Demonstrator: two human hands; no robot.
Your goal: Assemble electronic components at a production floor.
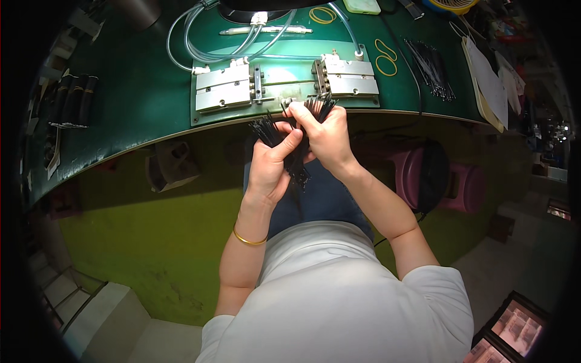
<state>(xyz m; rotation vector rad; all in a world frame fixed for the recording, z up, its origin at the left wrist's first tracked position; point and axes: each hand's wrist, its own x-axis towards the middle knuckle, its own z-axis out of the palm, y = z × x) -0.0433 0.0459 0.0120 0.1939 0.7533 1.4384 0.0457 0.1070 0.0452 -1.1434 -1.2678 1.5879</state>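
Note:
My left hand (pixel 268 169) is closed around a bundle of thin black wires (pixel 262 129), whose tips fan out above the fingers and hang below the palm. Close beside it, my right hand (pixel 328 138) is closed on more black wires (pixel 322 105), with thumb and forefinger pinched near the tips. Both hands meet in front of the table's near edge, just below a metal fixture. Where the two bundles cross between the palms, the fingers partly hide them.
The fixture has a left silver block (pixel 223 89) and a right one (pixel 351 78), fed by clear tubes (pixel 187 36). On the green table (pixel 136 91) lie a pen (pixel 266 30), rubber bands (pixel 385 57), loose black wires (pixel 431 69), tied black bundles (pixel 75 100) and papers (pixel 487 85). A pink stool (pixel 408 175) stands below right.

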